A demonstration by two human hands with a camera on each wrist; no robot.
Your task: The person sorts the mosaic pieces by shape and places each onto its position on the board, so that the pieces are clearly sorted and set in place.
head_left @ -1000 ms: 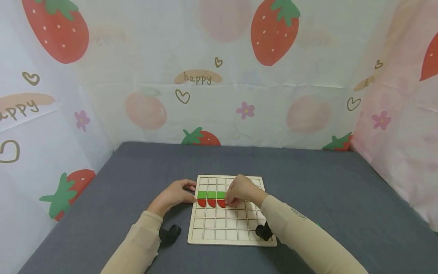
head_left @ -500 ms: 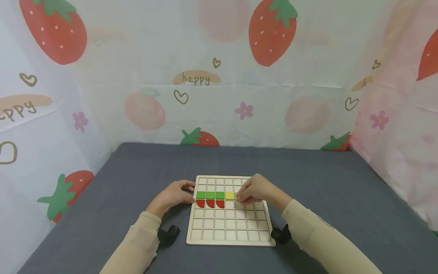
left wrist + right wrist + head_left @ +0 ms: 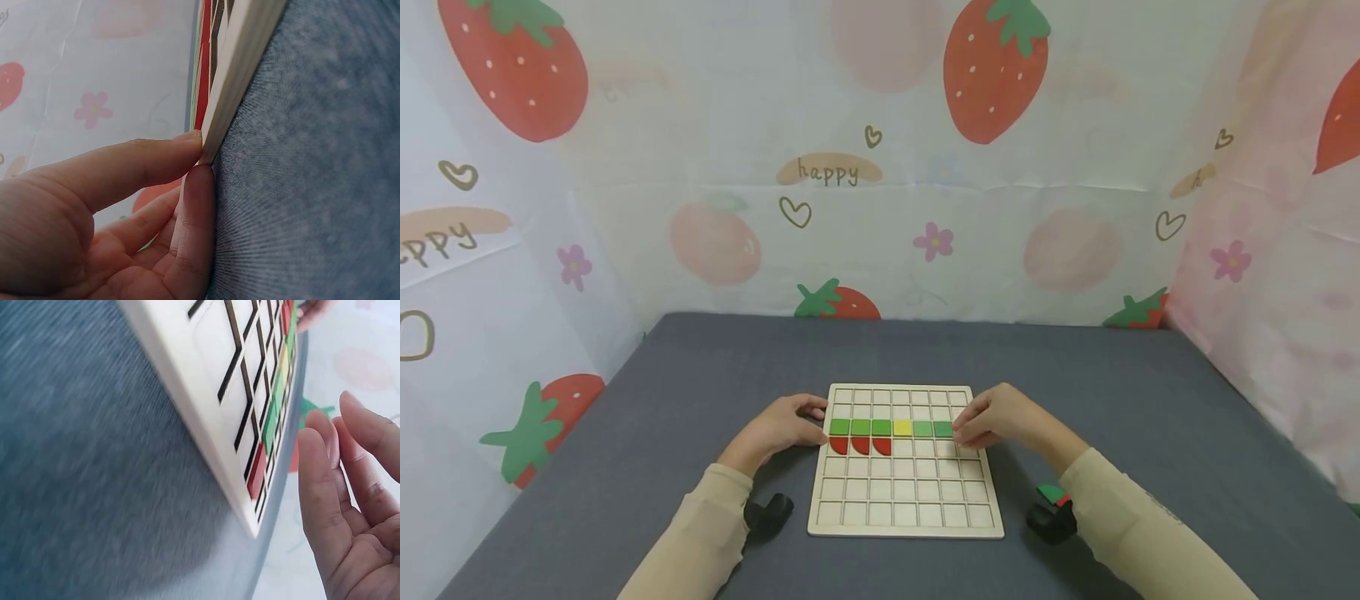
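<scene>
A pale wooden grid board point(image 3: 906, 492) lies on the dark table. One row holds several green squares point(image 3: 861, 427), a yellow square point(image 3: 902, 428) and two more green squares point(image 3: 933, 429). Below them, at the left, sit three red quarter-circle pieces point(image 3: 882, 447). My left hand point(image 3: 782, 423) grips the board's left edge between thumb and finger. Over the right end of the coloured row is my right hand point(image 3: 1000, 419). In the right wrist view its fingers are apart with nothing between them, near a red piece point(image 3: 257, 472) at the row's end.
Green and red pieces point(image 3: 1054, 495) lie on the table right of the board, partly hidden by the right forearm. Black wrist cameras point(image 3: 1051, 523) hang at both wrists. A strawberry-print cloth point(image 3: 865, 242) stands behind the table.
My right hand has moved rightward along the row, uncovering the yellow square and the green squares beside it. Loose pieces by the right forearm came into view. My left hand has stayed put.
</scene>
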